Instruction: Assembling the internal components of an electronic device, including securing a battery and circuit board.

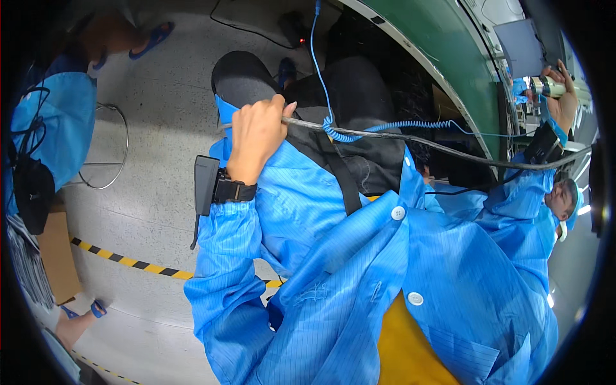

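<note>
My left hand (260, 131) is closed round the end of a thick grey cable (443, 142), above my lap. From there the cable runs right across the view to the far edge. A blue coiled cord (417, 124) crosses the cable near my hand and hangs along it. At the upper right, my right hand (564, 96) is raised, its fingers curled at a pale green cylindrical thing (581, 93) with a metallic end. That hand is small and bent by the rim, so its grip shows only in part. Both wrists wear black straps, the left with a black box (206, 185).
A green-edged bench (423, 42) runs along the upper right, with a grey panel (518, 48) above it. On the left are a round metal stool frame (122, 151), a person in blue (74, 115) and a cardboard box (59, 256). Striped tape (128, 261) marks the floor.
</note>
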Available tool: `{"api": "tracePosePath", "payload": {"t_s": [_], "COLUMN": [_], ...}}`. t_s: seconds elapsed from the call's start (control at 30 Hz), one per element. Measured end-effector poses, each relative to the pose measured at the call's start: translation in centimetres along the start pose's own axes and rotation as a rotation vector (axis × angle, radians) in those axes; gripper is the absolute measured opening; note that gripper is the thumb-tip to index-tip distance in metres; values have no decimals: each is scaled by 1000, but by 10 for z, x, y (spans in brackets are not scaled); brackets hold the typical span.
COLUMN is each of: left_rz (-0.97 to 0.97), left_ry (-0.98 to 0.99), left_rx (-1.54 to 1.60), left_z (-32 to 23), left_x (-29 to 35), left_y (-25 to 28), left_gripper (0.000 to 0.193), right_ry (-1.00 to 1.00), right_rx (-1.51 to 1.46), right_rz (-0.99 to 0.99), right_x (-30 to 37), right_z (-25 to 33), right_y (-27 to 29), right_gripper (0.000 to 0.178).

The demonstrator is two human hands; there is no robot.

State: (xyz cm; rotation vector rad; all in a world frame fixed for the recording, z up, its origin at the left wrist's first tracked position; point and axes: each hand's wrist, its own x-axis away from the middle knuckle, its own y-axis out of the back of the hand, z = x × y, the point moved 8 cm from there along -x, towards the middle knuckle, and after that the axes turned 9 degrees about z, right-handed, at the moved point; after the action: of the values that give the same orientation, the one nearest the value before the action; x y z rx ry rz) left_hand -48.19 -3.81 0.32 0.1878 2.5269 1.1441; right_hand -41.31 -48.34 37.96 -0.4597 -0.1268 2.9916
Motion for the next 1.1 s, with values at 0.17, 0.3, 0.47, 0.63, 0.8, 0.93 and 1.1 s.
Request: {"api": "tracePosePath", "payload": {"t_s": [0.17,0.3,0.47,0.63,0.8,0.93,1.1], "left_rz": [0,52,89,107,111,124,146], "left_ry": [33,21,32,41,32,13,12], "left_rx": [-2,10,-39,-97,-133,-154,-129], "left_z": [4,-2,-5,-7,-10,-15,-18], "left_x": [3,-6,-17,-20,-17,-16,-19], "left_y": [-8,-11,-12,-12,-9,-7,-6], "left_gripper": [31,29,28,28,30,28,28], "right_ry": [27,5,-9,-3,62,108,104], "right_rx": [-21,-31,-28,-69,8,28,-34], "right_rz": [-43,-14,-24,-55,-152,-140,-161], "right_x": [1,6,8,14,29,39,45], "right_z": [-4,-5,-6,-11,-17,-14,-21], "right_y": [-3,-7,-2,3,-9,-29,-35], "right_gripper": [16,16,17,16,8,6,9]}}
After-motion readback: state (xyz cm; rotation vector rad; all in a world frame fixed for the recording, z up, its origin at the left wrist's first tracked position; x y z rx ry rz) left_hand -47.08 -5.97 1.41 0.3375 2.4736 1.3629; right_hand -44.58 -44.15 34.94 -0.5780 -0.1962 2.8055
